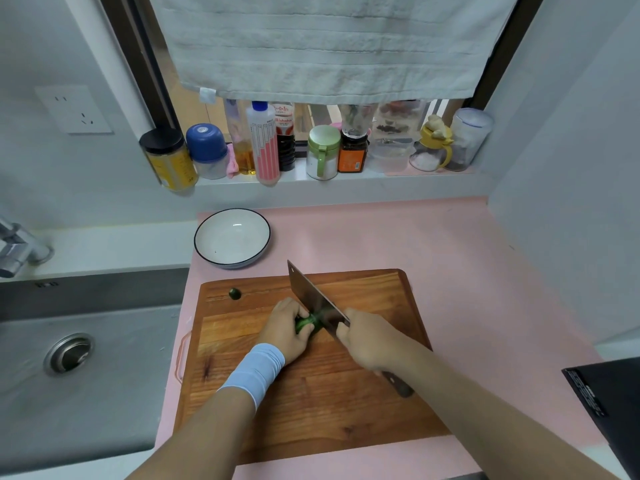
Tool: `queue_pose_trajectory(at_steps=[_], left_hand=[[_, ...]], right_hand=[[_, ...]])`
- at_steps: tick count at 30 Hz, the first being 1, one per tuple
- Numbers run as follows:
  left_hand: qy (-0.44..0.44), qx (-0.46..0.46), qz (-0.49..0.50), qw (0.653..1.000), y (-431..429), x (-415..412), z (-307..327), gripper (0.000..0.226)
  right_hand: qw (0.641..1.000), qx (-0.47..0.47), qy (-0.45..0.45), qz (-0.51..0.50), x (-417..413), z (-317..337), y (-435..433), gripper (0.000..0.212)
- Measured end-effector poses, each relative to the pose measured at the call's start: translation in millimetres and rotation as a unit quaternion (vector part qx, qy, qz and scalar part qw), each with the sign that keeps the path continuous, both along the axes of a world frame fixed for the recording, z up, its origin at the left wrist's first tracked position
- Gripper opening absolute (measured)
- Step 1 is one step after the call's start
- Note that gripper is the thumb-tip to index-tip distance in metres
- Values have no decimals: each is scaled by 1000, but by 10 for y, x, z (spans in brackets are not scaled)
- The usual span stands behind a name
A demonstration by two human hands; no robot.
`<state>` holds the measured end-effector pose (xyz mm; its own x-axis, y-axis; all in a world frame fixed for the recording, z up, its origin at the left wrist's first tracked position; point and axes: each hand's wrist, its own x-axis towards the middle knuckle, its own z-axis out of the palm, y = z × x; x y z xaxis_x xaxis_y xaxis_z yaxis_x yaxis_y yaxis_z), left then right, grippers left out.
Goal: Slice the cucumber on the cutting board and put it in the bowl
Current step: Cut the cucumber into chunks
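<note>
A wooden cutting board (242,382) lies on the pink counter. On it my left hand (285,329), with a light blue wristband, grips a short green cucumber (306,323), most of it hidden under my fingers. My right hand (370,341) holds the dark handle of a cleaver (311,296). Its blade stands on the cucumber's right end, tip pointing away from me. A small cut-off cucumber end (235,293) lies near the board's far left corner. A white bowl (232,237) with a dark rim stands empty beyond the board's left side.
A steel sink (69,355) with its drain and a faucet (17,251) is on the left. Several jars and bottles (263,147) line the window sill under a hanging towel. A black object (609,403) sits at the right edge.
</note>
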<state>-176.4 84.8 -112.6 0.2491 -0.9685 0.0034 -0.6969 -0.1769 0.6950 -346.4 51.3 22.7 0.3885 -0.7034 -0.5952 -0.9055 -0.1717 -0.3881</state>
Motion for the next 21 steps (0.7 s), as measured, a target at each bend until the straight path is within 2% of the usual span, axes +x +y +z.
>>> queue_pose_trajectory(at_steps=[2, 6, 14, 21], left_hand=[[1, 3, 2, 1000, 2, 14, -10, 26], [15, 6, 2, 1000, 2, 40, -16, 23], [16, 6, 0, 1000, -4, 57, -38, 21], [8, 5, -3, 1000, 1, 66, -33, 21]], right_hand=[[1000, 5, 9, -3, 58, -54, -8, 18], [999, 20, -44, -26, -9, -200, 17, 18], [991, -16, -117, -56, -70, -662, 136, 22], [988, -31, -140, -60, -83, -766, 175, 22]])
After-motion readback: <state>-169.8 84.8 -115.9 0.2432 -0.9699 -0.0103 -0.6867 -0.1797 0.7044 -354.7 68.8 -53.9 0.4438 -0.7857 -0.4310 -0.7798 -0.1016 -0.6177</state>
